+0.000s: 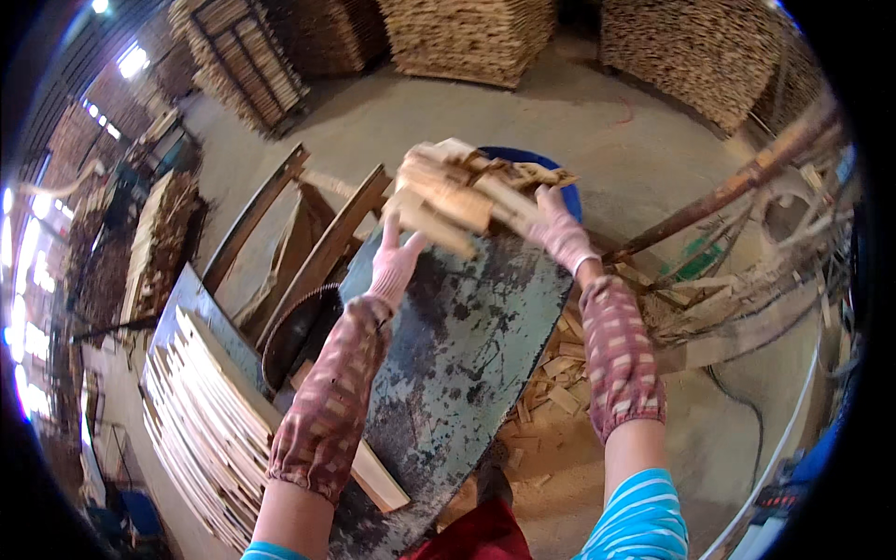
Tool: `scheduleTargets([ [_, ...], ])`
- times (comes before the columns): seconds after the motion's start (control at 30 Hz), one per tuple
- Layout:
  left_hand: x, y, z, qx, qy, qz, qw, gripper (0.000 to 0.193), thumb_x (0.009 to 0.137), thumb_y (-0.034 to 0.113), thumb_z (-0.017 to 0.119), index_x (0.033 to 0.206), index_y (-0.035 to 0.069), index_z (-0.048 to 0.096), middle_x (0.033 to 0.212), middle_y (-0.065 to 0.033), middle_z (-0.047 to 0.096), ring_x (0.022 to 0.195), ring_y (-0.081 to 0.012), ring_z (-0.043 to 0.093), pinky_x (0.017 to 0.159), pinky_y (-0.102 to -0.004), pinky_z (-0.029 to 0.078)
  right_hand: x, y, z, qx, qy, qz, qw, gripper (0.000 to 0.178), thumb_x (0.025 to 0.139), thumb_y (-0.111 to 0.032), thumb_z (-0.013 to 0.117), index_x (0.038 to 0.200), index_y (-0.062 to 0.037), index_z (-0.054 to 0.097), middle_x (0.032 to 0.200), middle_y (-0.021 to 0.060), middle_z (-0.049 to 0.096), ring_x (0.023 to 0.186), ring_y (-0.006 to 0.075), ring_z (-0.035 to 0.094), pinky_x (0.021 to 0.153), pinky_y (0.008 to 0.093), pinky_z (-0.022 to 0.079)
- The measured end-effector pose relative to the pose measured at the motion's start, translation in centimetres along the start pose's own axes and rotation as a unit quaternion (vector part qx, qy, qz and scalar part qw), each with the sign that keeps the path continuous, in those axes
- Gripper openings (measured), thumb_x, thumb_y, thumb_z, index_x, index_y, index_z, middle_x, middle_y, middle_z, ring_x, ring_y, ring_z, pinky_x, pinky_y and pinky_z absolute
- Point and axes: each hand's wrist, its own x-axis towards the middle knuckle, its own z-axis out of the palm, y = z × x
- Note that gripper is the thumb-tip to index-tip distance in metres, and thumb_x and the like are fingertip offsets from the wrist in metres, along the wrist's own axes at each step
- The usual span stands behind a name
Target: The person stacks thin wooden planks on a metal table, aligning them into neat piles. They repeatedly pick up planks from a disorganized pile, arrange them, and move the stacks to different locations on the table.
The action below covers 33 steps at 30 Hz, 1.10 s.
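A loose heap of short wood offcuts (443, 191), partly blurred, is at the far end of a worn green-grey metal tabletop (457, 327), in front of and over a blue round bin (571, 198). My left hand (394, 259), in a pale pink glove, is at the heap's near left side, with thumb and fingers spread. On the right side, my right hand (560, 231), gloved alike, reaches against the offcuts with its fingers stretched out. Whether either palm bears any wood is hard to see. Checked sleeve covers run up both forearms.
A toothed circular saw blade (294, 327) stands left of the tabletop. Beside it lies a stack of pale thin boards (210, 411). A rusty pole (737, 191) slants across the right. Offcuts (563, 383) litter the floor below; tall lumber stacks (467, 37) stand at the back.
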Motion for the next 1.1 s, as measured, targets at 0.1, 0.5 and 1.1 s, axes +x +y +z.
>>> scheduleTargets([
  [0.1,-4.1,0.8,1.1,0.015,0.024,0.107,0.994,0.071,0.088,0.023,0.075,0.151,0.011,0.044,0.143,-0.0200,0.056,0.133,-0.0309,0.053,0.112,-0.0399,0.041,0.7,-0.4,1.9,0.101,0.052,-0.006,0.994,0.071,0.095,-0.025,0.065,0.155,-0.0032,0.034,0.158,0.0195,0.041,0.146,0.0326,0.039,0.120,0.0352,0.029],
  [0.5,-43.1,-1.0,-13.8,0.028,0.026,-0.182,0.983,0.039,0.094,0.012,0.069,0.130,0.001,0.062,0.114,-0.0064,0.071,0.099,-0.0125,0.064,0.089,-0.0288,0.053,-27.8,-15.6,15.6,0.037,-0.057,-0.291,0.954,0.060,0.093,-0.034,0.070,0.142,-0.0006,0.055,0.148,0.0205,0.052,0.135,0.0382,0.051,0.115,0.0488,0.039],
  [1.1,-62.1,-4.0,-16.1,-0.036,0.075,-0.365,0.927,0.035,0.098,0.013,0.063,0.131,0.002,0.064,0.118,-0.0076,0.073,0.110,-0.0133,0.065,0.100,-0.0292,0.050,-27.2,-25.5,25.7,-0.180,-0.221,-0.510,0.812,0.061,0.088,-0.036,0.066,0.141,-0.0080,0.055,0.151,0.0196,0.046,0.140,0.0442,0.038,0.122,0.0566,0.021],
])
